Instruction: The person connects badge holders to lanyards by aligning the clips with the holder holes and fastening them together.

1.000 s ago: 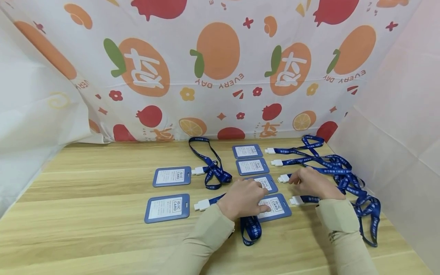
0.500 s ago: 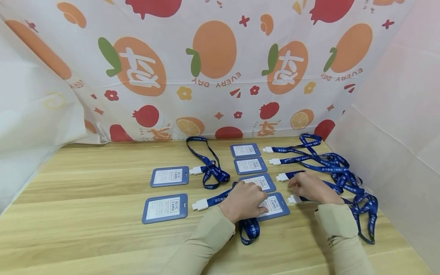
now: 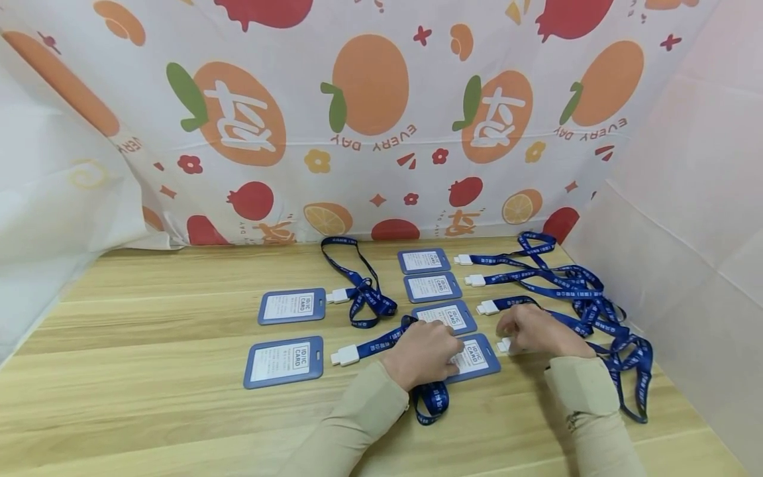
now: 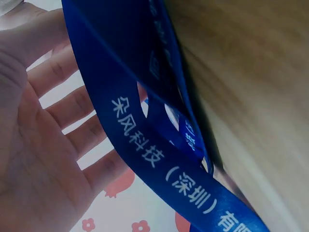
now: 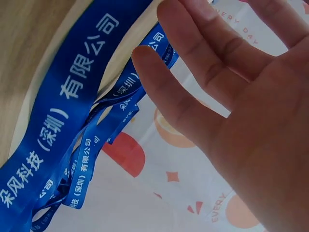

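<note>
My left hand (image 3: 423, 352) rests over the nearest blue ID card holder (image 3: 479, 358) of the right column, covering its left part. In the left wrist view its fingers (image 4: 72, 108) are spread and fairly straight, beside a loop of blue printed lanyard (image 4: 140, 145). My right hand (image 3: 544, 332) pinches the nearest right-hand lanyard at its white clip (image 3: 503, 344), just right of that card holder; the fingertips partly hide the clip. Seen from the right wrist, the lanyard's blue strap (image 5: 67, 104) runs past the palm. Card holder and clip are apart.
Farther up that column lie more card holders (image 3: 444, 317), each facing a white clip (image 3: 487, 307). Their straps tangle at the right (image 3: 602, 315). Two card holders (image 3: 285, 362) with lanyards (image 3: 381, 342) lie left on the wooden table (image 3: 149, 397). A fruit-print cloth (image 3: 369, 172) hangs behind.
My right hand has shifted slightly toward the nearest clip, and its fingertips now cover more of it. The left hand stays over the card holder. The head view has shifted slightly.
</note>
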The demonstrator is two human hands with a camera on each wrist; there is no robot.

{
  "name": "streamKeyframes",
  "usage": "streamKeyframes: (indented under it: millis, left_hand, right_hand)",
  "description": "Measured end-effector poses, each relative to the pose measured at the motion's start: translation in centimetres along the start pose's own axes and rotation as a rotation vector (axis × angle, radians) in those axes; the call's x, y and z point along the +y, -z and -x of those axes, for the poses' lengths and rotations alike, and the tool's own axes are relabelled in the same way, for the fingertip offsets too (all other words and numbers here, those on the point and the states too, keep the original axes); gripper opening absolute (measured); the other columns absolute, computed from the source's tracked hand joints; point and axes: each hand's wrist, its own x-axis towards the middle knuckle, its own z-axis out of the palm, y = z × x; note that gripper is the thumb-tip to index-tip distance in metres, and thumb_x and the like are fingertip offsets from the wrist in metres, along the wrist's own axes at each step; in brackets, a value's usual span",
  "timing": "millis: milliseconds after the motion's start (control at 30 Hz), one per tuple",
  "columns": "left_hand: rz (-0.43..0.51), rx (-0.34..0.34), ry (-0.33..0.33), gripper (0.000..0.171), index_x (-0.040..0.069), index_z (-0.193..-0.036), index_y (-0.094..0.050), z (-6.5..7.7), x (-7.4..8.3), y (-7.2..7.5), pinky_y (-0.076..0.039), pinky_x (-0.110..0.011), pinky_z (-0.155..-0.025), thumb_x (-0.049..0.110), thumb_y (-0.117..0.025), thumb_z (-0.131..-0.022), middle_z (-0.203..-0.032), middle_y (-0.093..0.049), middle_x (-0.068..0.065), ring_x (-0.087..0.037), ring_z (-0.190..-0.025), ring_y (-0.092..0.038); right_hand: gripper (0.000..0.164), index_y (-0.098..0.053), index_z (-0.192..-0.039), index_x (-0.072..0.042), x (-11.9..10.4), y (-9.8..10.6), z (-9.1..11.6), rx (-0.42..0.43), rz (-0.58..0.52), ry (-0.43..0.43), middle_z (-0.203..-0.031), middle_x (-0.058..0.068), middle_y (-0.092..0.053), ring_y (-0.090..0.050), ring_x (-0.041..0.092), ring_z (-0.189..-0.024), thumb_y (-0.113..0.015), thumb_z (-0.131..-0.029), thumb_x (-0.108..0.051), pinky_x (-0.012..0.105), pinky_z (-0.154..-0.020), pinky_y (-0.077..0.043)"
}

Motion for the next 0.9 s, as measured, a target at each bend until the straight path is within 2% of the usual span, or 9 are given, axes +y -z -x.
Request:
streamKeyframes:
  millis: [100,233,467,667,900]
  left_hand:
    - [-0.002,-0.010,0.000,0.029,0.020,-0.116,-0.078,0.08,0.01,-0.08,-0.057,-0.030,-0.083,0.036,-0.077,-0.092,-0.109,-0.073,0.002,-0.012,-0.095,-0.067]
    - [-0.015,-0.028,-0.002,0.030,0.021,-0.117,-0.078,0.23,0.08,-0.08,-0.056,-0.031,-0.083,0.036,-0.078,-0.091,-0.109,-0.072,0.002,-0.013,-0.096,-0.066]
    - [-0.029,-0.056,-0.001,0.032,0.023,-0.118,-0.077,0.51,0.11,0.13,-0.056,-0.032,-0.084,0.037,-0.080,-0.089,-0.113,-0.071,0.003,-0.014,-0.099,-0.065]
    - [-0.041,-0.070,-0.007,0.033,0.023,-0.118,-0.077,0.64,0.45,0.19,-0.056,-0.028,-0.082,0.037,-0.080,-0.089,-0.114,-0.070,0.002,-0.013,-0.098,-0.063]
    - [0.017,-0.104,0.028,0.036,0.021,-0.120,-0.076,0.68,0.63,0.16,-0.056,-0.028,-0.079,0.034,-0.081,-0.088,-0.118,-0.067,0.000,-0.015,-0.100,-0.059]
  right_hand:
    - [0.029,-0.075,-0.102,-0.005,-0.12,-0.12,-0.20,-0.020,-0.003,-0.043,-0.101,0.004,-0.070,-0.063,0.024,-0.096,-0.082,-0.076,0.007,0.050,-0.089,-0.055]
    - [0.029,-0.074,-0.100,-0.005,0.05,-0.29,-0.40,-0.030,0.007,-0.061,-0.099,0.003,-0.069,-0.061,0.022,-0.093,-0.083,-0.075,0.007,0.049,-0.088,-0.055]
    - [0.027,-0.073,-0.096,-0.006,0.38,-0.30,-0.45,-0.026,0.013,-0.044,-0.096,0.002,-0.066,-0.057,0.022,-0.089,-0.083,-0.075,0.007,0.048,-0.086,-0.055]
    - [0.026,-0.072,-0.094,-0.007,0.61,-0.32,-0.47,-0.027,0.017,-0.058,-0.094,0.002,-0.063,-0.055,0.023,-0.088,-0.082,-0.075,0.008,0.046,-0.084,-0.054]
    - [0.025,-0.071,-0.091,-0.010,0.81,-0.39,-0.55,-0.032,0.010,-0.036,-0.092,0.001,-0.061,-0.053,0.023,-0.086,-0.082,-0.076,0.006,0.042,-0.079,-0.053]
